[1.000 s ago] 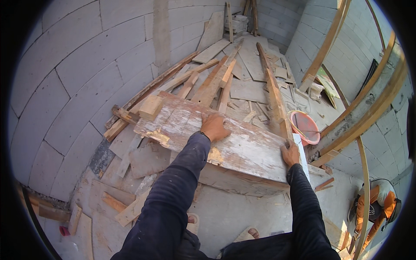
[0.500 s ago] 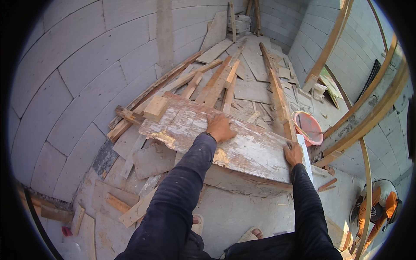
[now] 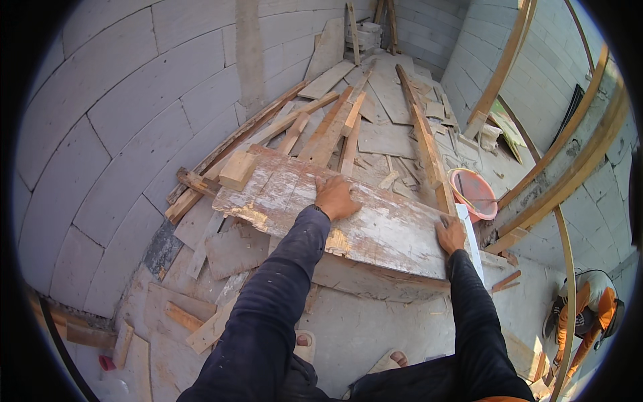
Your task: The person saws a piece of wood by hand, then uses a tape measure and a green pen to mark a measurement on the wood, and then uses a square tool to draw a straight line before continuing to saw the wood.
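Observation:
A weathered plywood board (image 3: 375,244), flaked white with splintered patches, lies across a low support in front of me. My left hand (image 3: 338,197) rests on its upper middle with fingers apart. At the board's right end my right hand (image 3: 450,233) grips the edge, beside a white strip (image 3: 471,249). A short pale wood block (image 3: 236,171) sits on the board's far left corner. My sandalled feet show below the board.
Timber planks (image 3: 422,134) and scrap sheets (image 3: 395,137) litter the floor beyond. A pink bucket (image 3: 472,191) stands right, near leaning beams (image 3: 562,187). Pale block walls (image 3: 120,134) surround the space. A co-worker (image 3: 586,311) in orange and grey crouches at lower right.
The view has shifted only slightly. Both my hands remain in nearly the same places on the board.

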Tool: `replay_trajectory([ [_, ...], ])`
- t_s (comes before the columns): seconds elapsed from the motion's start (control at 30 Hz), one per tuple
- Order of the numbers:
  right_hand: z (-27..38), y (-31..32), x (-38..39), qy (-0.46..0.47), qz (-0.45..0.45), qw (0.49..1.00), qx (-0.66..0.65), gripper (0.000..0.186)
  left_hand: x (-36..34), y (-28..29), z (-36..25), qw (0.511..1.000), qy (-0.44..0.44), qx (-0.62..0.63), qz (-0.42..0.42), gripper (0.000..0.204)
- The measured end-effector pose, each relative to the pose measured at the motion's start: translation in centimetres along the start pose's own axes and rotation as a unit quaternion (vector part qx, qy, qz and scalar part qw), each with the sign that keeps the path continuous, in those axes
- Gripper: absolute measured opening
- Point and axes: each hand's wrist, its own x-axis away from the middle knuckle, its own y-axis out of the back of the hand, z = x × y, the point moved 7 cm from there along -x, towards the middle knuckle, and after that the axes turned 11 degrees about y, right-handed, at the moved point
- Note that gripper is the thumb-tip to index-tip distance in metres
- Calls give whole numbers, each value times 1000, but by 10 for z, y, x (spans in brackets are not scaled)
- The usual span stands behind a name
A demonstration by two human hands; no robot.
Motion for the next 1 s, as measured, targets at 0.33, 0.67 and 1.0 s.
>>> replay_trajectory([
  [0.33, 0, 0, 0, -6, 3, 1000, 8, 50, 1, -2, 0, 1000, -8, 5, 4, 63],
  [0.67, -1, -1, 0, -1, -8, 1000, 4, 51, 1, -2, 1, 999, -9, -1, -33, 62],
  [1.0, 3, 0, -1, 0, -10, 1000, 9, 51, 4, 1, 2, 999, -13, 15, -25, 62],
])
